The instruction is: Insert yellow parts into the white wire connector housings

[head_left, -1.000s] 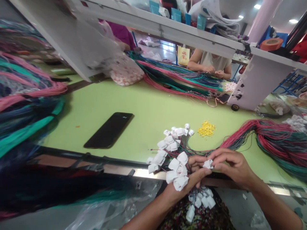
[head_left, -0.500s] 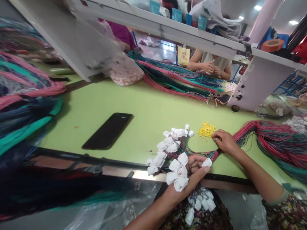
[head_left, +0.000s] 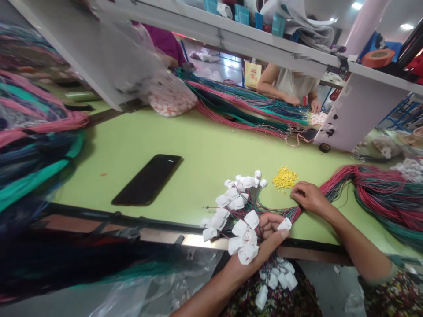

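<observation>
My left hand [head_left: 271,229] pinches a white plastic connector [head_left: 284,224] between thumb and fingers at the table's front edge. Around its wrist cluster several more white connectors [head_left: 244,237] on thin red, green and dark wires; some hang below the edge. My right hand [head_left: 308,197] is closed, fingertips pressed together, beside a small pile of tiny yellow pieces [head_left: 284,177]. Whatever those fingertips hold, if anything, is too small to make out. Under that hand runs the wire bundle [head_left: 355,182], leading from the connectors to the right.
A black phone [head_left: 147,179] lies left on the green table [head_left: 205,154]. Wire bundles [head_left: 251,103] and a bag of small pale parts [head_left: 172,94] lie farther back. Across the table, a co-worker's hands [head_left: 304,103] are near white pieces. A shelf [head_left: 257,42] spans above.
My right hand has drawn back slightly from the yellow pile toward the wires. My left hand stays with the connector. The co-worker's hands have parted and lowered toward the white pieces.
</observation>
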A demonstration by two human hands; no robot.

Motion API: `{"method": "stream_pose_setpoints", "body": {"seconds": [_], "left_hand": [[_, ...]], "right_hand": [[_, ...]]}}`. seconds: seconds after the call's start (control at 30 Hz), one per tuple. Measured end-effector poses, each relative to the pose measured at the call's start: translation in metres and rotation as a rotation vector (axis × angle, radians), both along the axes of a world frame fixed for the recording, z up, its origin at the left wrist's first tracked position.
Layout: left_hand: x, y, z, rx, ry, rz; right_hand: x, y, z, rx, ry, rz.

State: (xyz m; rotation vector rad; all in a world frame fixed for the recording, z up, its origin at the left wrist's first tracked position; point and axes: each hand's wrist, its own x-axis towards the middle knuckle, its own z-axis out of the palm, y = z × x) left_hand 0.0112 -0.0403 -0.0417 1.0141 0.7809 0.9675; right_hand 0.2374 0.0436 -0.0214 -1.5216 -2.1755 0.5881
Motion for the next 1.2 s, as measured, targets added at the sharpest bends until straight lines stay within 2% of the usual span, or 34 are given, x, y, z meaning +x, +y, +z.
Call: {"method": "stream_pose_setpoints", "body": {"seconds": [0.17,0.27,0.47,0.73,0.9,1.03,1.13,1.2], "left_hand": [[-0.001,-0.002,0.009,-0.047,-0.017,-0.006],[0.0,-0.002,0.005,-0.032,-0.005,0.018],[0.001,-0.001,-0.004,0.016,0.039,-0.011],[0.0,-0.002,0.001,0.008,0.07,-0.002],[0.001,-0.002,0.001,-0.006,0.049,0.004],[0.002,-0.002,0.009,-0.027,0.004,0.075],[0.0,-0.002,0.017,-0.023,-0.004,0.097],[-0.001,-0.002,0.02,-0.009,-0.028,0.121]], "right_hand": [[0.001,0.0,0.002,0.04,0.057,0.036],[-0.007,0.002,0.001,0.064,0.055,0.082],[-0.013,0.007,-0.001,0.107,0.019,0.145],[-0.014,0.016,0.0,0.117,0.015,0.213],[-0.018,0.02,-0.003,0.107,0.075,0.186],[-0.024,0.003,0.014,0.093,0.161,0.121],[-0.03,-0.022,0.035,0.039,0.314,0.128],[-0.032,-0.04,0.045,0.066,0.33,0.163]]}}
